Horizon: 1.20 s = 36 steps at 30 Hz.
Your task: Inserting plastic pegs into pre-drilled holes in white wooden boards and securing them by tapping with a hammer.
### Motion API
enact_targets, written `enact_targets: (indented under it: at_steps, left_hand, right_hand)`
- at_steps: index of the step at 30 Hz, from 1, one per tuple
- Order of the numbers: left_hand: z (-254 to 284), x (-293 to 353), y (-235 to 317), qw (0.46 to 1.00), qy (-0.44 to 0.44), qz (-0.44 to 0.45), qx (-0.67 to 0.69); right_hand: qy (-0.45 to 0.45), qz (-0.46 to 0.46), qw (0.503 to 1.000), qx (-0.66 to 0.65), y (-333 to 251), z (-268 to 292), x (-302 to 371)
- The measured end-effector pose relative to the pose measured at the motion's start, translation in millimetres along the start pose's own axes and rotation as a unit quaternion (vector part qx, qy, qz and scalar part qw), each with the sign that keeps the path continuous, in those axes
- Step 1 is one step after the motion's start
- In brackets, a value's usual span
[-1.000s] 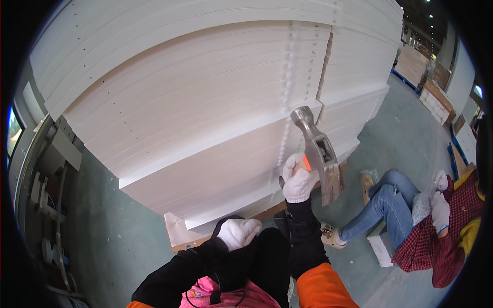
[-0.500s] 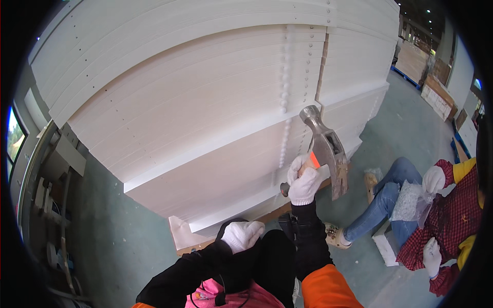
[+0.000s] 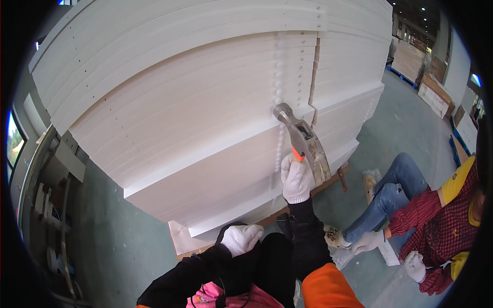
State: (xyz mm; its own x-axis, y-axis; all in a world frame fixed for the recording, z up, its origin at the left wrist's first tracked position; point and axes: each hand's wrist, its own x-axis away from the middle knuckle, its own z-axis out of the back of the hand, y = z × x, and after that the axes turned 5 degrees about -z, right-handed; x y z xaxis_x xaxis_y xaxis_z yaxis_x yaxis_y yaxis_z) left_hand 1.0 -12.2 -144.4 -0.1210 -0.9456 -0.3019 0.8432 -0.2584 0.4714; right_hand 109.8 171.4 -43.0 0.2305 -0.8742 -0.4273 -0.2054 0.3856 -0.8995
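My right hand (image 3: pixel 298 180), in a white knit glove, is wrapped round a claw hammer (image 3: pixel 304 137) with an orange patch below its steel head. The round striking face lies over a column of small white domes (image 3: pixel 279 87) on the side of a tall stack of white panels (image 3: pixel 205 97); I cannot tell whether it touches them. The hand hides most of the handle. My left hand (image 3: pixel 241 239), gloved too, rests low near my knee with fingers curled. Whatever it may hold is hidden.
At the right a co-worker in a red checked top sits low, one gloved hand (image 3: pixel 368 242) reaching down beside a clear plastic bag (image 3: pixel 343 258) on the floor. A wooden support (image 3: pixel 272 219) shows under the stack. Shelving (image 3: pixel 64 164) stands at the left.
The hammer and my right hand have moved left, toward the white domes. My left hand has stayed nearly still. The co-worker's hand and plastic bag have moved down toward the floor.
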Motion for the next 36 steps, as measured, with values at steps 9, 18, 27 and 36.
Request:
enact_targets:
  at_steps: [9, 18, 27, 36]
  left_hand:
    - [-3.9, -3.3, -1.8, 1.000, 0.009, -0.017, 0.002]
    - [-4.9, -0.8, -1.4, 1.000, -0.002, -0.012, 0.011]
    - [-1.5, -3.3, 1.5, 1.000, -0.022, -0.004, -0.008]
    - [-4.3, -1.8, 1.0, 1.000, -0.001, -0.021, -0.004]
  right_hand:
    - [0.021, 0.050, 0.996, 0.068, 13.1, 0.7, -0.1]
    - [0.031, 0.083, 0.994, 0.058, 16.2, 6.0, 2.1]
    - [0.008, 0.056, 0.996, 0.074, -13.4, 7.1, -15.3]
    - [0.063, 0.056, 0.992, -0.091, -39.3, -0.4, 4.2]
